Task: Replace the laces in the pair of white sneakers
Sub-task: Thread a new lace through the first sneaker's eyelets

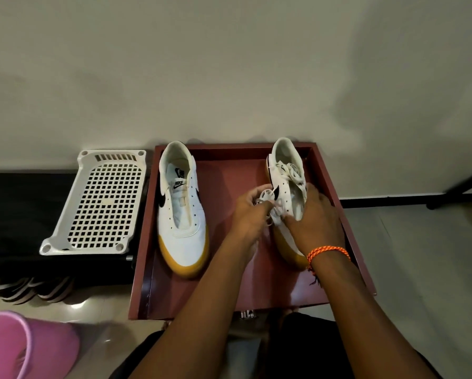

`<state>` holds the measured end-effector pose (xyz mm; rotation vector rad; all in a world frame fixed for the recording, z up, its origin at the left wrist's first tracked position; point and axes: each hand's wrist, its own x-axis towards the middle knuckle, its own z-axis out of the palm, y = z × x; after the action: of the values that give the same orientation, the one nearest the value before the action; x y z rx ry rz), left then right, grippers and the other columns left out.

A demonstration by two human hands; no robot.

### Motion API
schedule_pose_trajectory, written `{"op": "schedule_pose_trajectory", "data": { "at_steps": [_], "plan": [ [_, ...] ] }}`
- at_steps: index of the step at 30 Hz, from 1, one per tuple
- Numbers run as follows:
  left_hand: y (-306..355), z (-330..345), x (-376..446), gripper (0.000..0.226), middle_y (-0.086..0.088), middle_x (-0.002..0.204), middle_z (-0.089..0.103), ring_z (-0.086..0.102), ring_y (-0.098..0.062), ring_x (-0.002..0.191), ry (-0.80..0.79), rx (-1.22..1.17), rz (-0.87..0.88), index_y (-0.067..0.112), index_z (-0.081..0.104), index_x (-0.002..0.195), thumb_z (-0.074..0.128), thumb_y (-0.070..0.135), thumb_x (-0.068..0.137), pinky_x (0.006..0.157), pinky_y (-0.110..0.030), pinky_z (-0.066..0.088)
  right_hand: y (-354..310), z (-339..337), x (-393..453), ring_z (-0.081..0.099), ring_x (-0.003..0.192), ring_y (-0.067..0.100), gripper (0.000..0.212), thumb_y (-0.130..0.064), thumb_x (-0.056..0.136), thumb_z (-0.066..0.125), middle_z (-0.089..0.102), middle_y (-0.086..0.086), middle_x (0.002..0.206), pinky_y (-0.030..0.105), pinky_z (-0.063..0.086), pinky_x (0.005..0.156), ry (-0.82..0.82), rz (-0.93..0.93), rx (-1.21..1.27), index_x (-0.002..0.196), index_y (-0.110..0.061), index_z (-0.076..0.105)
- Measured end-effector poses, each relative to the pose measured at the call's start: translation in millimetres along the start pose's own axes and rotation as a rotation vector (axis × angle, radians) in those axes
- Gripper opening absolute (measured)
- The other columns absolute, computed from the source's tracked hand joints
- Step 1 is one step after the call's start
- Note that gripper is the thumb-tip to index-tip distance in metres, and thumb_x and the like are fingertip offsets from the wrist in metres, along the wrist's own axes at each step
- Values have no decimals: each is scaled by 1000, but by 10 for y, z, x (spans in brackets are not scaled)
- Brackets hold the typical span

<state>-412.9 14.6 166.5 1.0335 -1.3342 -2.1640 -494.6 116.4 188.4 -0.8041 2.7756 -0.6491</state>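
**White lace coming through the right-hand sneaker**

White lace (267, 196) is bunching in the left hand (249, 214), its grip pinching the loops. The right hand (315, 225) is curling round the laced sneaker (285, 170), seemingly steadying it. The other sneaker (181, 209) is lying laceless beside it. Both are sitting in a red-brown tray (344, 228) against a pale wall (229, 64), beside a white perforated rack (103, 203).

arms: bare, no sleeves | right wrist: braided orange cord bracelet (328, 253), frayed dark tail | legs: dark clothing
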Motion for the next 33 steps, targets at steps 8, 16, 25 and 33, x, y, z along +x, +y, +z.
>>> {"op": "schedule_pose_trajectory", "data": {
  "at_steps": [8, 16, 25, 33],
  "plan": [
    [410, -437, -461, 16, -15, 76, 75, 64, -25, 64, 93, 30, 163, 10, 81, 109, 68, 4, 101, 59, -28, 50, -669, -19, -170, 72, 81, 5, 11, -21, 95, 73, 77, -7, 89, 33, 60, 78, 60, -151, 624, 103, -20, 80],
    [420, -810, -496, 21, -33, 87, 73, 66, -36, 74, 135, 82, 211, 17, 84, 89, 70, 6, 101, 75, -49, 50, -938, 352, -160, 75, 89, 9, 8, -14, 90, 79, 79, -6, 92, 43, 62, 85, 79, -295, 809, 96, -17, 85],
    [624, -1498, -324, 23, 14, 106, 77, 71, -4, 93, 495, 702, 367, 29, 80, 116, 66, 19, 101, 81, -26, 55, -1108, 288, -166, 73, 90, 12, 19, -14, 110, 56, 76, 1, 102, 32, 58, 79, 418, -583, 736, 110, -4, 72],
    [502, -1670, -330, 54, -11, 121, 62, 62, -31, 104, 353, 1071, 251, 9, 43, 135, 69, -2, 89, 73, -37, 41, -1102, 711, -167, 64, 70, 1, 29, -6, 102, 59, 73, -10, 84, 22, 54, 69, -274, -527, 447, 120, -20, 77]
  ]
}}
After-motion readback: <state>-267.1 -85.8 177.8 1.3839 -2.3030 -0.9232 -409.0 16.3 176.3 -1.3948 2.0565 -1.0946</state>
